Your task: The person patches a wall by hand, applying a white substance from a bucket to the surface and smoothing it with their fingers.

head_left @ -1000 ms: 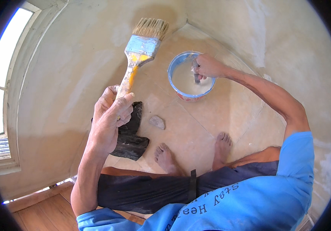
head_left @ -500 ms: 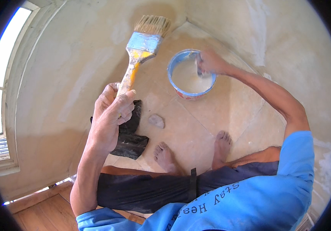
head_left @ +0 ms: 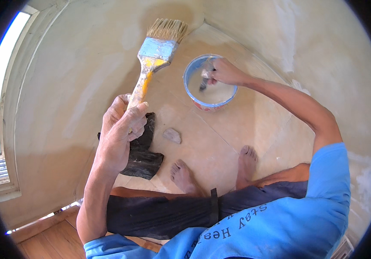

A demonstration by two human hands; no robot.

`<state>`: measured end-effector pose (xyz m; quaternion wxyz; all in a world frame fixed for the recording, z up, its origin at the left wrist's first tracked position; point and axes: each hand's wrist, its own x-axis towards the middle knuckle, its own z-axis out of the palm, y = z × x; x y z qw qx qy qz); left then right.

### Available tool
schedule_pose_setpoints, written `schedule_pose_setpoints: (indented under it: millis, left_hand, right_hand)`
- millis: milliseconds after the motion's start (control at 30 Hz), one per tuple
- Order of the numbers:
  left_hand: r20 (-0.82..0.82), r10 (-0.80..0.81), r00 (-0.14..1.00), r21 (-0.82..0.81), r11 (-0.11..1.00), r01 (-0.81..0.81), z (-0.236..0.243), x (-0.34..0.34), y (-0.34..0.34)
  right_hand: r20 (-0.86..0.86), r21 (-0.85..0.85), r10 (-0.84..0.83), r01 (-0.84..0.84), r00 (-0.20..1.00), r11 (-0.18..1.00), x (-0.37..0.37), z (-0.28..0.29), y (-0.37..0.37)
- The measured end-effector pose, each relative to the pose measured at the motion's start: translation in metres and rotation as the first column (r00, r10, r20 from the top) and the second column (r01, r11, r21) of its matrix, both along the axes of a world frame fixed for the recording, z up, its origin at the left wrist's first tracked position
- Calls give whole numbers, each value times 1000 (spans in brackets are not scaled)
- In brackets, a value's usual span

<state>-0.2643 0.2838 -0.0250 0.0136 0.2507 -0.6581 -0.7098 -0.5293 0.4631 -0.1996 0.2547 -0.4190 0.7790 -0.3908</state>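
My left hand [head_left: 120,129], dusted with pale powder, is closed round the handle of a wide paintbrush [head_left: 154,60]. The brush points upward, bristles at the top, with a blue ferrule and a worn yellow and white handle. Over a blue-rimmed bucket [head_left: 188,90], my right hand [head_left: 229,72] grips a short dark-ended tool [head_left: 203,83]. That tool tilts down toward the cream-coloured liquid [head_left: 220,93] in the bucket; its exact kind is too blurred to tell.
A crumpled black plastic bag [head_left: 142,162] lies on the tiled floor [head_left: 211,138] near my left forearm, beside a pale flat lump [head_left: 172,135]. My bare feet stand behind the bucket. Patched walls meet at the far corner, and a window [head_left: 4,82] is at the left.
My right hand and its tool have shifted left within the bucket's mouth, with the tool turned downward. The left hand still holds the paintbrush upright, nearly in place.
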Motion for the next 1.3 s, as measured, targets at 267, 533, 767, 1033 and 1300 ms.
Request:
schedule_pose_setpoints:
  millis: [267,533,767,1033,1300]
  left_hand:
    - [4,8,1000,-8,1000,-8,3,2,0]
    - [6,-7,1000,2,1000,7,1,1,-3]
    - [14,12,1000,5,1000,-12,1,1,-1]
    - [-2,-38,999,-2,999,38,1,-1,-2]
    - [19,15,1000,5,1000,-15,2,-1,1]
  right_hand:
    - [-509,224,262,-168,820,960,-35,-7,1]
    - [72,-113,-92,100,993,988,-14,-6,-8]
    - [-276,332,190,-92,942,939,-23,11,13]
    - [-451,-32,11,-29,892,999,-34,-23,-15]
    - [-50,292,264,-238,963,926,-4,20,16]
